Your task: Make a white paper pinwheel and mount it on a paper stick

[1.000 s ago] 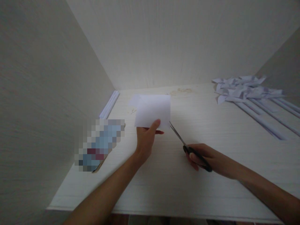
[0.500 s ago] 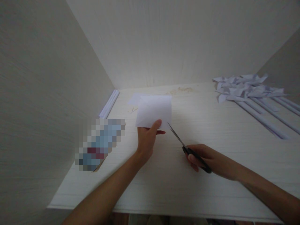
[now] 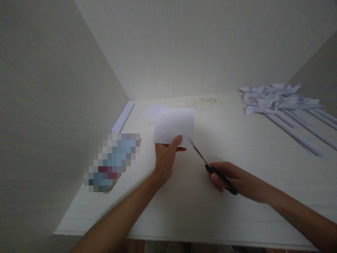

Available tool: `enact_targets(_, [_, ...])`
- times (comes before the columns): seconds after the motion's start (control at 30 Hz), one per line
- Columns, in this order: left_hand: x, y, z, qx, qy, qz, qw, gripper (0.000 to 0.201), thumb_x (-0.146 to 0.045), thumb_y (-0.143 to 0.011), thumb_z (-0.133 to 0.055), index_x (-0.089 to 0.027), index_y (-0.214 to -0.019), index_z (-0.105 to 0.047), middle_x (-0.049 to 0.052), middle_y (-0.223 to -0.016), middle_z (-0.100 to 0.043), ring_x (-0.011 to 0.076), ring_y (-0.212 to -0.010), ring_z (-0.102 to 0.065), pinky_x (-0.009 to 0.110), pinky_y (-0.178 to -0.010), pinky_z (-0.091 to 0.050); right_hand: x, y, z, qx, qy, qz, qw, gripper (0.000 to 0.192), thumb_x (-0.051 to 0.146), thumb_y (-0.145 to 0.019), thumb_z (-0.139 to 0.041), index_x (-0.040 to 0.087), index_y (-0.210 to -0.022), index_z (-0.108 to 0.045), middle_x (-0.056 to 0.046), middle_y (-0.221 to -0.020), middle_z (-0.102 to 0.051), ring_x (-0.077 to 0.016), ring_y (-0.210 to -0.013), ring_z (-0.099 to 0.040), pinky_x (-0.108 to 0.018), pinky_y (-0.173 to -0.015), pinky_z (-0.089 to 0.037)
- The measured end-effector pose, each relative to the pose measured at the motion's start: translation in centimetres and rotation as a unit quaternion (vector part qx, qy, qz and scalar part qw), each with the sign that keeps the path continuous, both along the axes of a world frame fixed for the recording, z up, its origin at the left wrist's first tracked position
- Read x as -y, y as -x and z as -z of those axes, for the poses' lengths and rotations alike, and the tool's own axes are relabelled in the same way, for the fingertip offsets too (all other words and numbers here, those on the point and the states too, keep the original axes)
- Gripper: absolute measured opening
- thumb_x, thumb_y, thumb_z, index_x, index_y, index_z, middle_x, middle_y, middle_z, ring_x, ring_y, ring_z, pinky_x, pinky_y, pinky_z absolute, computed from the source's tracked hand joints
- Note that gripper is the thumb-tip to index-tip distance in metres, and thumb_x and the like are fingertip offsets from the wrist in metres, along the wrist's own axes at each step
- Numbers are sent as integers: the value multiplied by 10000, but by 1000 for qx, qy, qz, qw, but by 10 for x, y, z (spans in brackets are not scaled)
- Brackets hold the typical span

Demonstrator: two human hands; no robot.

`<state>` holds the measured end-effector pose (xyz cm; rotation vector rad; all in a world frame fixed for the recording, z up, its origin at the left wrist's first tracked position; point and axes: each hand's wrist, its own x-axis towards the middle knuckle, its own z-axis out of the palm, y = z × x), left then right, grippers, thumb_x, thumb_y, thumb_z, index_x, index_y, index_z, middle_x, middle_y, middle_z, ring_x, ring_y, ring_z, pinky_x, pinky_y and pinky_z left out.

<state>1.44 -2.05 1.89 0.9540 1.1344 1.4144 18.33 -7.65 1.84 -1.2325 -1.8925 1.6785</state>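
Left hand (image 3: 165, 158) grip pinches the white paper square (image 3: 175, 125) at its lower edge, frame centre above the counter (image 3: 237, 147); right hand (image 3: 231, 177) grip wraps black-handled scissors (image 3: 210, 167), blade tips at the paper's lower-right corner; paper pinwheels (image 3: 279, 100) upper right.

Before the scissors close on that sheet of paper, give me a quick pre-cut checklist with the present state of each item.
1. Left hand grips the paper at its lower edge: ok.
2. Right hand holds the scissors by the black handles: ok.
3. Blade tips meet the paper's lower right corner: ok.
4. Left fingers clear of the blades: ok, though close.
5. Cut line marked on the paper: cannot tell.
6. Paper pinwheels out of the way on the table: ok.
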Motion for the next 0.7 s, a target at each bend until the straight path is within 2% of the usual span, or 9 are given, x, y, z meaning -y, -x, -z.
enact_targets(0.7, [3,-1,-3,12,4,3,1000,317,-221,-574,-648,-173,-884,-601,3,-771,-632,114,-616,-586,187,-424,-498,1,1,-2,-7,2,9,1000,439,563,-770,-375,166,-583,-392,20,-563,-382,-89,-522,-353,-220,-459,-276])
